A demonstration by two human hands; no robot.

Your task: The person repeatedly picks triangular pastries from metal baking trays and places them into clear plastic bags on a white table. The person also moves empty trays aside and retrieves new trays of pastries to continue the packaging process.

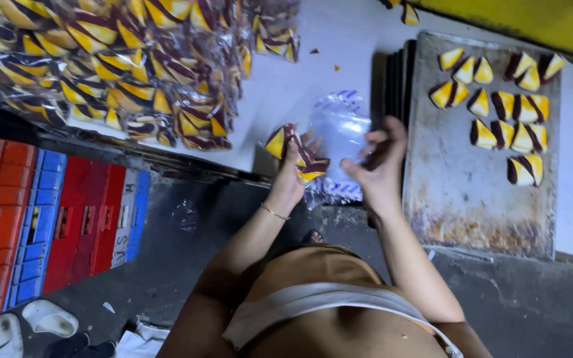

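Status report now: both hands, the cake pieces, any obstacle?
Left hand holds cake wedges. Right hand holds clear bag open. Tray beside, nothing blocking.

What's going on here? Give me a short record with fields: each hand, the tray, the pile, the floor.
left hand: holds a few yellow-and-brown cake wedges
right hand: grips the clear bag, fingers pinched at its edge
tray: worn metal, on the white table, with loose wedges in its far part
pile: bagged wedges heaped on the table's left
floor: red and blue crates at left, dark ground beneath
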